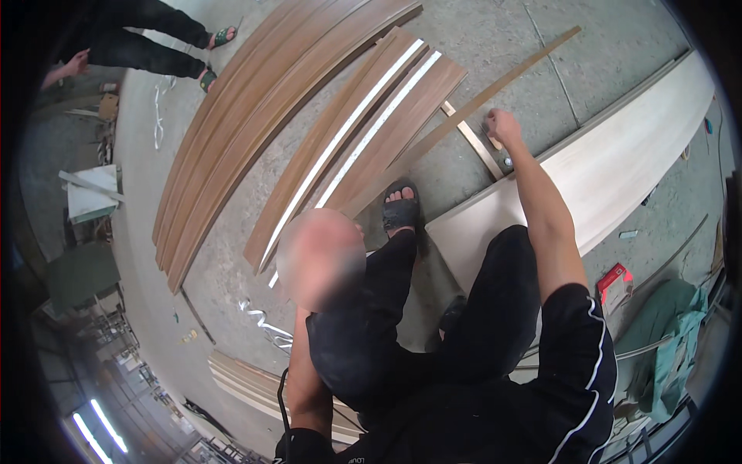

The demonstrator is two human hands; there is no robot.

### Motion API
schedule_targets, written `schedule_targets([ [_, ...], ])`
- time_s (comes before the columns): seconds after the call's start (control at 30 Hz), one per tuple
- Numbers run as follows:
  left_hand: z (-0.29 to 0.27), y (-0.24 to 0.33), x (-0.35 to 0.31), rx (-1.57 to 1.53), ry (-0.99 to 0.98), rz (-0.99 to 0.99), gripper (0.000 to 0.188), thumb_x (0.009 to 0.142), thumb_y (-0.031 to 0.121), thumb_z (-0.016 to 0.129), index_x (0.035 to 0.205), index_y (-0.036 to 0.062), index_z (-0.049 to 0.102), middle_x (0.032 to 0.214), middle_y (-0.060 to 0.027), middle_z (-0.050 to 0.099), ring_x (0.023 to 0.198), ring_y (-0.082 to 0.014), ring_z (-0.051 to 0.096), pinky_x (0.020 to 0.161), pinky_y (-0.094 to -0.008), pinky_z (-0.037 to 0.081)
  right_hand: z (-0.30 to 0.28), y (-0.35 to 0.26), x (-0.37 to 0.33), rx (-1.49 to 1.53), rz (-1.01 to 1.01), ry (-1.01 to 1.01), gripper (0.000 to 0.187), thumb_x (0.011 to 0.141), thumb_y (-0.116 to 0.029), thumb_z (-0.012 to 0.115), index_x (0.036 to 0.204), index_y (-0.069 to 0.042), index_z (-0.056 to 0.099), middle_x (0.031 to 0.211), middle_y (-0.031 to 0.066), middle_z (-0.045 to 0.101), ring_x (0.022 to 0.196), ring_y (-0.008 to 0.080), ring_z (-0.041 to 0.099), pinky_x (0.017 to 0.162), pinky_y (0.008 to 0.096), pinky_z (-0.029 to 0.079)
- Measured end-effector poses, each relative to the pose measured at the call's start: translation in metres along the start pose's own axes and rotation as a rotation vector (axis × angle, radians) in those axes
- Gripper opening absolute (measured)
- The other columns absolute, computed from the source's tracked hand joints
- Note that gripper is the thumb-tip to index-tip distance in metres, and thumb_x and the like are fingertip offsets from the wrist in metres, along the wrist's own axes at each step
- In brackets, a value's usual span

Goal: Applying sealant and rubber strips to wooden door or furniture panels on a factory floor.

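Note:
My right hand is closed, reaching forward over the floor at the edge of a large pale panel. In its fingers is a short tool with a tan handle; its exact kind does not show. A smeared patch hides most of my left hand, so its fingers cannot be made out. That hand is near the lower end of a long thin brown strip, which slants up to the right. Beside it lie brown boards with white stripes along them. A light wooden batten runs under the strip toward the panel.
Long brown moulded boards lie stacked at the left. Another person's legs stand at the upper left. A red box and green sheeting are at the right. White curled strapping and more boards lie at the lower left.

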State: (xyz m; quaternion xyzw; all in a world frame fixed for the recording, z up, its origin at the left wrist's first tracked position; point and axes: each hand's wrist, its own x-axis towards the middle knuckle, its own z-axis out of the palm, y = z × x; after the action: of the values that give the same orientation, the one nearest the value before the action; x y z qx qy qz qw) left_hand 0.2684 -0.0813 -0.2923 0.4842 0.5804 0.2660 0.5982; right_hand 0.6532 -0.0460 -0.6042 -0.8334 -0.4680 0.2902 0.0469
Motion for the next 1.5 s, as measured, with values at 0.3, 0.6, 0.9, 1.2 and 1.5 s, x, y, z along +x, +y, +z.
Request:
schedule_targets([
  [0.3, 0.008, 0.066, 0.007, 0.111, -0.201, 0.329, 0.015, 0.088, 0.012, 0.059, 0.095, -0.0014, 0.056, 0.082, -0.0075, 0.065, 0.076, -0.0125, 0.061, 0.071, -0.0264, 0.05, -0.115, -0.134, -0.153, 2.183, -0.161, -0.203, 0.036, 0.097, -0.038, 0.039, 0.109, -0.007, 0.051, 0.094, 0.0099, 0.063, 0.061, 0.0096, 0.054, 0.053, 0.0209, 0.044],
  [0.6, 0.1, 0.188, -0.02, 0.391, -0.237, 1.493, 0.023, 0.069, 0.014, 0.075, 0.085, 0.0033, 0.062, 0.069, -0.0072, 0.061, 0.06, -0.0195, 0.061, 0.053, -0.0272, 0.047, -0.246, -0.146, -0.216, 2.339, -0.417, 0.001, 0.012, 0.094, -0.021, 0.05, 0.093, -0.009, 0.052, 0.073, -0.0004, 0.05, 0.054, 0.0065, 0.043, 0.049, 0.0196, 0.04],
  [0.9, 0.148, 0.205, -0.042, 0.274, -0.357, 1.735, 0.014, 0.074, 0.006, 0.07, 0.082, 0.0015, 0.06, 0.068, -0.0092, 0.061, 0.055, -0.0186, 0.058, 0.051, -0.0254, 0.045, -0.271, -0.096, -0.222, 2.385, -0.635, -0.138, 0.009, 0.089, -0.016, 0.057, 0.086, -0.008, 0.053, 0.072, 0.0032, 0.057, 0.058, 0.0094, 0.05, 0.05, 0.0231, 0.046],
  [1.2, 0.144, 0.19, -0.044, 0.049, -0.242, 1.526, 0.011, 0.076, -0.001, 0.066, 0.085, -0.002, 0.061, 0.078, -0.0082, 0.063, 0.066, -0.0098, 0.058, 0.058, -0.0221, 0.049, -0.269, -0.118, -0.208, 2.402, -0.446, 0.053, 0.013, 0.094, -0.018, 0.048, 0.091, -0.005, 0.05, 0.079, 0.0038, 0.055, 0.053, 0.0061, 0.048, 0.047, 0.0194, 0.044],
  [1.5, 0.138, 0.17, -0.005, -0.445, -0.347, 0.788, 0.004, 0.08, -0.004, 0.053, 0.082, -0.0024, 0.051, 0.088, -0.0144, 0.062, 0.073, -0.0163, 0.063, 0.068, -0.0272, 0.056, -0.286, -0.135, -0.214, 2.342, -0.688, 0.024, 0.016, 0.093, -0.024, 0.051, 0.088, -0.009, 0.05, 0.072, 0.0001, 0.052, 0.052, 0.006, 0.043, 0.048, 0.0196, 0.038],
])
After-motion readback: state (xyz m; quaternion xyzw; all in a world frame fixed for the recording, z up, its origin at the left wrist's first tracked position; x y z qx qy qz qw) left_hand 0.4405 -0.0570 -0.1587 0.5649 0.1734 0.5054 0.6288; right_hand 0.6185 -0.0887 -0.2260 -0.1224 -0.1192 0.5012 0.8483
